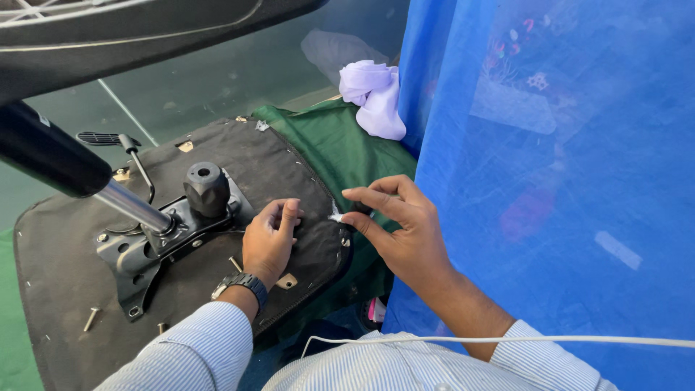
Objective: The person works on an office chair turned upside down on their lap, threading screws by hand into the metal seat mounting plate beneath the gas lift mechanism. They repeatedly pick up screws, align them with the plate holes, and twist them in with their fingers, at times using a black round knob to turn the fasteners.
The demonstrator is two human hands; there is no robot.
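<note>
The upturned chair seat [65, 268] lies underside up, black fabric facing the camera, with its metal mechanism plate [156, 242] bolted near the middle. The seat's long axis runs from 8 o'clock to 2 o'clock across the view. The gas-lift column [87, 177] projects from the plate toward 10 o'clock, and the black adjustment knob [207, 188] stands upright just beside it at 3 o'clock.

Left hand [269, 240]: rests on the fabric at the 3 o'clock edge of the plate, fingers curled and pressing down. It grasps nothing that can be seen.

Right hand [397, 226]: thumb and forefinger pinch a small whitish scrap [335, 215] just above the seat rim at 3 o'clock; the other fingers are loosely bent. What the scrap is cannot be told.

Procedure for the step in hand, as judged from this view:
1. Keep the left hand flat on the fabric so that it stays taut near the rim
2. Hold the scrap close to its root, with a firm pinch
3. Draw along the fabric plane, not upward, to avoid tearing the cover

Loose screws [91, 318] lie on the seat at 7 o'clock. Green cloth [340, 141] lies under the seat's far edge, a pale lilac cloth [376, 94] sits at 12 o'clock, and a blue net curtain [565, 181] hangs at 3 o'clock
</note>
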